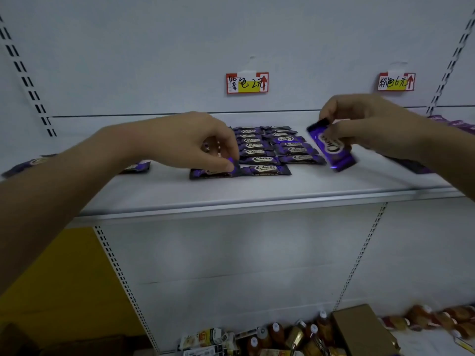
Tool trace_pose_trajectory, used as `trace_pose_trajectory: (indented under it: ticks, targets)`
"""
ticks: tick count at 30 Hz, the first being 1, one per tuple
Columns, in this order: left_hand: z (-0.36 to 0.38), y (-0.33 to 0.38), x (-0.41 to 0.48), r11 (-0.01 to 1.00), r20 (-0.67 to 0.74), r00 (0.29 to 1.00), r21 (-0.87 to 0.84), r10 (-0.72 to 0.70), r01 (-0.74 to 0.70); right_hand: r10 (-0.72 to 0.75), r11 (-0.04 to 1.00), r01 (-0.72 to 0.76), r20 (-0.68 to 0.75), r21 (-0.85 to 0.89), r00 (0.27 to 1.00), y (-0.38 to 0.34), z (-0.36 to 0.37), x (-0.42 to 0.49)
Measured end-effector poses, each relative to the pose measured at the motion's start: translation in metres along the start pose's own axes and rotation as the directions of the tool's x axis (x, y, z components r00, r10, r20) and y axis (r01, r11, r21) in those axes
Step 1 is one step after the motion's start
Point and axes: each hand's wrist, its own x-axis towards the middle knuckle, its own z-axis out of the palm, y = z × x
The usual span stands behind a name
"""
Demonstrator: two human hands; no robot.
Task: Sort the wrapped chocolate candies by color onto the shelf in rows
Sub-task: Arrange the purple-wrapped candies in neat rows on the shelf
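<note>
While the white shelf [257, 194] carries most of the work, its middle is taken up by a block of purple candies [270, 147] laid flat in two neat columns that run toward the back wall, below a handwritten price tag [247, 83]. A second tag [396, 81] is stuck further right. The left hand [180, 140] reaches over the front of the block, and its fingers [228, 164] pinch the end of a candy [205, 173] lying on the shelf, just beside the front candy of the row [264, 170]. The right hand [365, 124] is raised above the shelf to the right of the block, its fingers [341, 133] gripping another purple candy [331, 147] that is tilted in the air, touching nothing below. Loose candies lie apart at the left [136, 167] and under the right wrist [411, 164]. I judge the risks small but real: the left fingers sliding their candy could push the neighbour askew and break the line; the tilted candy is held by one end, and a slick wrapper could slip and land on the ordered rows; the right forearm could sweep the loose ones off the edge. Dim light may also blur colours.
</note>
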Motion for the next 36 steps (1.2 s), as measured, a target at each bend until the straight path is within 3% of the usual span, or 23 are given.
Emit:
trace_pose_trajectory:
  ticks: [2, 4, 6, 8, 10, 14, 23, 36]
  targets:
    - [0.003, 0.006, 0.004, 0.998, -0.050, 0.997, 0.029, 0.061, -0.060, 0.044, 0.985, -0.045, 0.011, 0.166, 0.999, 0.000, -0.002, -0.002]
    - [0.006, 0.012, 0.009, 0.991, -0.044, 0.991, 0.055, 0.127, -0.124, 0.064, 0.985, -0.075, 0.078, 0.157, 0.995, 0.003, -0.005, -0.004]
    - [0.010, 0.016, 0.013, 0.981, -0.008, 0.984, 0.081, 0.176, -0.175, 0.030, 0.993, -0.014, 0.133, -0.118, 0.991, 0.008, -0.006, -0.006]
    - [0.014, 0.018, 0.017, 0.975, 0.025, 0.981, 0.105, 0.194, -0.196, -0.006, 0.879, 0.089, 0.175, -0.468, 0.985, 0.014, -0.004, -0.007]
    - [0.016, 0.018, 0.020, 0.974, 0.037, 0.981, 0.119, 0.192, -0.195, -0.033, 0.798, 0.121, 0.158, -0.590, 0.987, 0.017, -0.002, -0.009]
    - [0.017, 0.018, 0.022, 0.975, 0.026, 0.982, 0.120, 0.186, -0.188, -0.043, 0.867, 0.141, 0.209, -0.478, 0.977, 0.015, 0.001, -0.013]
    - [0.017, 0.012, 0.026, 0.986, -0.029, 0.992, 0.119, 0.120, -0.116, -0.103, 0.873, 0.164, 0.155, -0.459, 0.983, 0.017, 0.013, -0.004]
    - [0.023, 0.009, 0.032, 0.987, 0.053, 0.995, 0.127, 0.088, -0.094, -0.101, 0.848, 0.180, 0.181, -0.498, 0.978, 0.021, 0.012, 0.003]
